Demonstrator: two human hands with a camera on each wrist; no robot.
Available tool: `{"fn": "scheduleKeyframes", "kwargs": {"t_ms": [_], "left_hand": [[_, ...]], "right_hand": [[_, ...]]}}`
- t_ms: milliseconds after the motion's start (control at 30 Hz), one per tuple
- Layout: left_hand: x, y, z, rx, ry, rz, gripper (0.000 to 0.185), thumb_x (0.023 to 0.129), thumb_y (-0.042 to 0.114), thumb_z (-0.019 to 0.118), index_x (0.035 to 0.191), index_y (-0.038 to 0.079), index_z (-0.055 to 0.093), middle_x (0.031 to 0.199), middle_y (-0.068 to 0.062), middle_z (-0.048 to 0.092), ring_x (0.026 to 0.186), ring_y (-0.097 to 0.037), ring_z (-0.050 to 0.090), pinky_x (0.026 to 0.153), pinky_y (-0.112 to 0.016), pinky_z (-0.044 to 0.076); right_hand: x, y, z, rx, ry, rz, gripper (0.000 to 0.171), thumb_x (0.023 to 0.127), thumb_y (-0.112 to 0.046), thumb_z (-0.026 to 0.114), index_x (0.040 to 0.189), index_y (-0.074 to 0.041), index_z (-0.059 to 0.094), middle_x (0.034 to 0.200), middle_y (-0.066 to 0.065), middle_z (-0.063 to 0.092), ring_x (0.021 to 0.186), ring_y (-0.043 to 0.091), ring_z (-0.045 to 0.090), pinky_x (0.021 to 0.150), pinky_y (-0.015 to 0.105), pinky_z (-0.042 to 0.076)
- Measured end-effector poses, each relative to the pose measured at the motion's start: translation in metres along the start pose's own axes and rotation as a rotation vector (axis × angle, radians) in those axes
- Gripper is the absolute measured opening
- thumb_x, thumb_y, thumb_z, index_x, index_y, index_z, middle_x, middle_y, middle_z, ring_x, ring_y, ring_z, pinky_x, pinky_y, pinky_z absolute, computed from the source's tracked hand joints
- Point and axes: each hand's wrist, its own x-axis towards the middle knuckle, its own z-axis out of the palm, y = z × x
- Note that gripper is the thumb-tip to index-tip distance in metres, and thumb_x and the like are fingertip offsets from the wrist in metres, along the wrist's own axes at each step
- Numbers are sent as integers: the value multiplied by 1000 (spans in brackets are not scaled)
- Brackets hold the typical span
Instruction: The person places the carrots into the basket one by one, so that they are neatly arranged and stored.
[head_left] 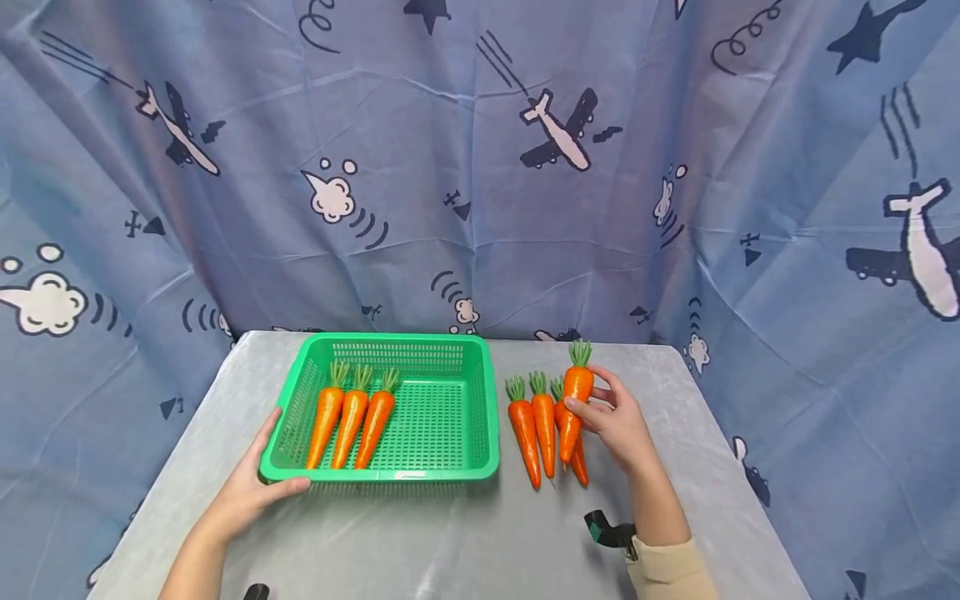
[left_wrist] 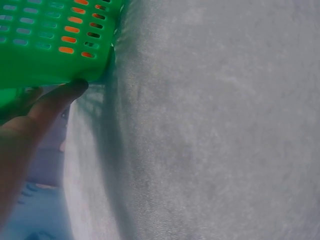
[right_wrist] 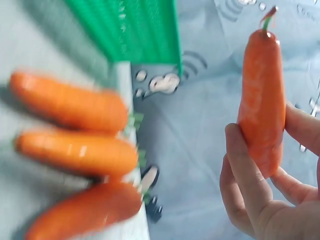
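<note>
My right hand pinches an orange carrot with a green leafy top between thumb and fingers. That carrot is raised above three more carrots lying side by side, among them the leftmost carrot and the middle carrot; the third is partly covered. In the right wrist view the held carrot points its thin tip upward. My left hand grips the near left corner of a green plastic basket, thumb along the front rim. Inside its left half lie three carrots, tops toward the back.
A pale grey cloth covers the table. Behind and at both sides hangs a blue curtain printed with airplanes. A black curved piece sits by the right wrist, next to a beige sleeve.
</note>
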Motion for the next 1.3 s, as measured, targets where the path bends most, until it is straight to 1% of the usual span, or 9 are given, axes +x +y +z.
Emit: {"fn": "scheduleKeyframes", "kwargs": {"t_ms": [233, 400, 500, 700, 900, 1033, 1133, 1233, 1300], "left_hand": [[1, -1, 0, 17, 4, 1, 115, 83, 2, 80, 164, 26, 2, 161, -28, 23, 115, -2, 56, 90, -10, 44], [0, 1, -2, 21, 6, -1, 115, 84, 2, 79, 164, 28, 2, 159, -30, 26, 114, -1, 57, 90, -10, 44], [-2, 2, -3, 26, 7, -3, 115, 84, 2, 79, 164, 28, 2, 159, -30, 26, 115, -1, 56, 90, -10, 43], [-4, 2, -3, 15, 7, -5, 114, 84, 2, 79, 164, 26, 1, 161, -28, 23, 115, 1, 56, 90, -9, 43], [-2, 3, -5, 18, 9, 4, 115, 84, 2, 79, 164, 27, 1, 163, -28, 20, 116, 3, 55, 92, -7, 41], [0, 4, -5, 45, 7, 2, 115, 84, 4, 80, 164, 29, 1, 164, -26, 19, 119, 5, 51, 94, -6, 37], [1, 5, -4, 55, 10, 2, 115, 84, 5, 80, 164, 30, 2, 165, -24, 18, 120, 7, 48, 94, -5, 34], [1, 4, -2, 46, 8, 4, 114, 84, 5, 80, 164, 29, 2, 165, -23, 16, 120, 7, 48, 94, -5, 35], [0, 3, 0, 34, 7, 7, 114, 84, 4, 80, 164, 29, 3, 165, -23, 17, 119, 5, 50, 94, -6, 37]], "right_hand": [[-1, -13, 36, 54, -58, -77, 75, 91, -23, 77, 155, -25, 37, 139, 20, 46, 103, 17, 64, 81, 29, 58], [2, -20, 67, 75, -107, -111, 75, 89, -21, 80, 152, -25, 40, 136, 19, 49, 106, 24, 65, 83, 36, 58], [3, -25, 88, 89, -132, -118, 75, 87, -20, 81, 150, -25, 41, 135, 18, 51, 106, 27, 64, 83, 40, 58], [3, -35, 132, 135, -158, -136, 75, 87, -16, 81, 149, -23, 41, 132, 18, 49, 105, 29, 62, 79, 39, 60], [12, -40, 172, 156, -179, -129, 74, 87, -14, 81, 148, -22, 41, 130, 21, 48, 104, 30, 62, 77, 38, 61], [22, -38, 196, 149, -133, -107, 75, 87, -12, 81, 148, -21, 39, 127, 21, 50, 100, 29, 65, 78, 43, 60], [29, -35, 212, 114, -84, -98, 75, 87, -10, 79, 148, -20, 37, 125, 19, 53, 96, 28, 65, 80, 47, 59], [34, -31, 226, 49, -37, -81, 75, 87, -8, 79, 147, -20, 36, 122, 18, 54, 94, 28, 65, 77, 45, 59], [36, -29, 234, 0, -12, -66, 76, 86, -6, 79, 147, -18, 35, 120, 18, 56, 94, 28, 65, 73, 40, 59]]}}
